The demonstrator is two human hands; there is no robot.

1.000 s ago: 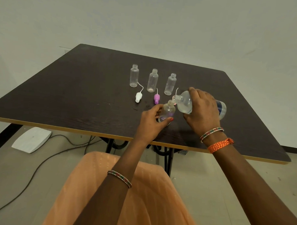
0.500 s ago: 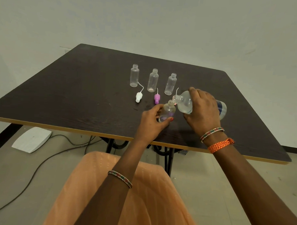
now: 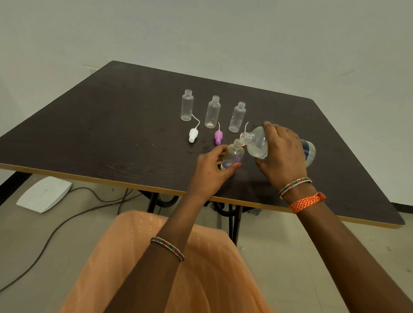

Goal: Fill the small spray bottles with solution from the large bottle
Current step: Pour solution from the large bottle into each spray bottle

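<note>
Bare forearms; beaded bangle [image 3: 167, 248] on the left wrist, another bangle [image 3: 294, 185] and orange woven band [image 3: 306, 202] on the right; peach garment [image 3: 171, 278], perhaps embroidered.

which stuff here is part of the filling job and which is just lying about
In the job:
large bottle, tipped in the right hand
small bottle, held by the left hand
three open bottles
white cap, pink cap

Lying about:
white board and cable on the floor

The light is soft and even, rather dim, with only weak shadows on the dark counter [image 3: 107, 133]. The picture is sharp in the middle; the wide lens bends the edges.
</note>
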